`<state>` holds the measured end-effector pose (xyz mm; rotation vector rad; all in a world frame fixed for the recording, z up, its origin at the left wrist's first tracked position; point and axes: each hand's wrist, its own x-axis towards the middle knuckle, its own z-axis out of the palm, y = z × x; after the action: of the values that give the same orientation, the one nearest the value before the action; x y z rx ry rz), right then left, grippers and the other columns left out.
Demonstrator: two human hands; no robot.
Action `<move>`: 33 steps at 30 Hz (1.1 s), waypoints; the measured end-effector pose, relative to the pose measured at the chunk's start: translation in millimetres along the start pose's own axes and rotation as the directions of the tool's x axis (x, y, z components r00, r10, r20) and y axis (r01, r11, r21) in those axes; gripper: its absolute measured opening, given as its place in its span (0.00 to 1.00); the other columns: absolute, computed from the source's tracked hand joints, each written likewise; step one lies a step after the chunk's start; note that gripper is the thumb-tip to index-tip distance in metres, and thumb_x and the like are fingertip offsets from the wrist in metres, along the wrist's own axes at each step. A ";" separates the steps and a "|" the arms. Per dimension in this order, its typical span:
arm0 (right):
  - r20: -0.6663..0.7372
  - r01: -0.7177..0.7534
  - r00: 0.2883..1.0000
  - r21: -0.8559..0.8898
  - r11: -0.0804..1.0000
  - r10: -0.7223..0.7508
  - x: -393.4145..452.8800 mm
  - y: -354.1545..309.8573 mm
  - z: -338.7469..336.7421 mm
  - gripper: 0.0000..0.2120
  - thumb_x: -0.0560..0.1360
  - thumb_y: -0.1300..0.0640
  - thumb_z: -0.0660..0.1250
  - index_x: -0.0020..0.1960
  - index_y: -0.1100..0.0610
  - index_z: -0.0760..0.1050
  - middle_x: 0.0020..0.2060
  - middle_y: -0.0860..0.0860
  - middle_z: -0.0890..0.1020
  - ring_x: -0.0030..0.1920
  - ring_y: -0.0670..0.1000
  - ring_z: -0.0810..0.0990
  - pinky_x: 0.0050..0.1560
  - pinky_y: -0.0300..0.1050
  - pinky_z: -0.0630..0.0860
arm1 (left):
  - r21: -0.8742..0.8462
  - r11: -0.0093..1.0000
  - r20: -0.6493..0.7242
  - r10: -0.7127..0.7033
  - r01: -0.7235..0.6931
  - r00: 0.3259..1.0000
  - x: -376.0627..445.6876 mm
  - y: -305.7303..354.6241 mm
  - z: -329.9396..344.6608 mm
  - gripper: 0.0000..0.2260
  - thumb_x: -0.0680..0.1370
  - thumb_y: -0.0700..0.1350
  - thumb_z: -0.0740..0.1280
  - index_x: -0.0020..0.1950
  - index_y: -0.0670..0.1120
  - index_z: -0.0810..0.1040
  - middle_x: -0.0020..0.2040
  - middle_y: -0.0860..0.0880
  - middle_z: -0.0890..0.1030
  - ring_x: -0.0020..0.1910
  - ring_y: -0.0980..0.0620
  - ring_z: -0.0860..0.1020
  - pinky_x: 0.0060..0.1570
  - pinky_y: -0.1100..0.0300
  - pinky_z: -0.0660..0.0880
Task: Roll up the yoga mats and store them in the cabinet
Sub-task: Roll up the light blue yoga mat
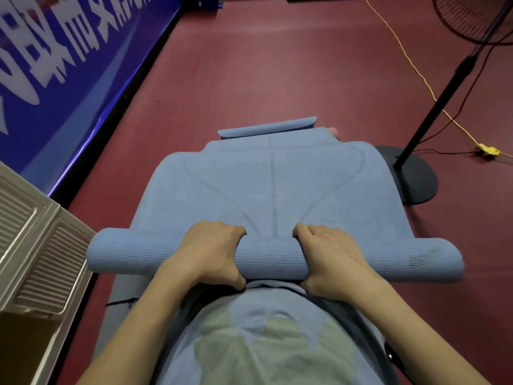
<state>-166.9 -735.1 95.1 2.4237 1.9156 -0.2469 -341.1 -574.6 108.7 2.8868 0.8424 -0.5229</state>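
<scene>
A blue yoga mat [273, 184] lies on the dark red floor, stretching away from me. Its near end is rolled into a thick cylinder [268, 259] that runs left to right. My left hand [211, 251] grips the roll left of its middle, fingers curled over the top and thumb underneath. My right hand [327, 257] grips it right of the middle in the same way. The mat's far end [266, 126] curls up off the floor. A beige cabinet [33, 245] with slatted panels stands at the left edge.
A blue banner wall [69, 73] runs along the left. A standing fan's pole [441, 95] and round black base [416, 179] sit right of the mat's far end. A yellow cord [410, 62] crosses the floor to a yellow plug block [488, 150].
</scene>
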 end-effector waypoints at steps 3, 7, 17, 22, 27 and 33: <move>0.104 -0.012 0.995 0.053 0.999 0.007 15.0 6.3 -6.8 0.28 0.64 0.45 0.73 0.59 0.50 0.65 0.47 0.47 0.79 0.47 0.55 0.78 0.43 0.49 0.73 | -0.037 0.999 -0.017 -0.019 0.018 1.000 4.5 -1.9 2.6 0.36 0.57 0.68 0.71 0.62 0.56 0.74 0.53 0.55 0.83 0.52 0.49 0.80 0.48 0.54 0.76; 0.283 -0.037 0.959 0.115 0.993 0.003 40.7 18.8 -22.1 0.38 0.58 0.44 0.77 0.65 0.48 0.67 0.50 0.48 0.79 0.49 0.55 0.79 0.46 0.50 0.78 | -0.110 0.993 -0.045 -0.034 0.028 0.998 12.1 -5.8 0.1 0.40 0.57 0.67 0.72 0.69 0.59 0.72 0.62 0.58 0.81 0.59 0.50 0.79 0.56 0.55 0.74; 0.547 -0.089 0.833 0.286 0.954 -0.086 78.1 30.6 -35.7 0.35 0.56 0.45 0.84 0.59 0.46 0.74 0.53 0.42 0.80 0.53 0.49 0.81 0.55 0.52 0.81 | 0.082 0.996 -0.267 0.058 -0.037 0.962 17.0 -11.0 21.1 0.45 0.53 0.80 0.61 0.60 0.52 0.73 0.52 0.54 0.77 0.54 0.48 0.72 0.54 0.51 0.69; 0.526 -0.129 0.851 0.239 0.962 -0.017 70.7 25.3 -39.2 0.37 0.56 0.42 0.83 0.60 0.47 0.72 0.52 0.42 0.77 0.55 0.51 0.79 0.54 0.52 0.79 | 0.116 0.992 -0.422 0.086 -0.041 0.902 20.4 -8.9 32.3 0.44 0.51 0.80 0.59 0.54 0.50 0.77 0.44 0.52 0.81 0.44 0.46 0.80 0.44 0.50 0.72; 0.116 -0.026 0.993 -0.084 0.996 0.036 32.2 6.4 -18.1 0.27 0.66 0.40 0.72 0.57 0.52 0.67 0.56 0.50 0.75 0.59 0.57 0.72 0.54 0.54 0.68 | 0.138 0.989 -0.213 0.078 -0.049 0.974 28.3 -8.9 5.3 0.40 0.53 0.81 0.67 0.52 0.53 0.75 0.48 0.54 0.82 0.48 0.46 0.80 0.46 0.52 0.68; -0.170 -0.057 0.985 -0.133 0.989 0.034 40.3 7.1 16.8 0.27 0.62 0.50 0.73 0.58 0.54 0.69 0.49 0.51 0.76 0.49 0.58 0.76 0.52 0.53 0.68 | -0.133 0.990 0.090 0.067 -0.055 0.994 60.5 -21.0 -31.1 0.33 0.52 0.72 0.78 0.48 0.54 0.78 0.44 0.57 0.81 0.44 0.52 0.80 0.46 0.53 0.79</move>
<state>-152.7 -700.2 72.0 2.4631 1.8658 0.0915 -295.3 -520.7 117.1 2.7363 0.7427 -0.5699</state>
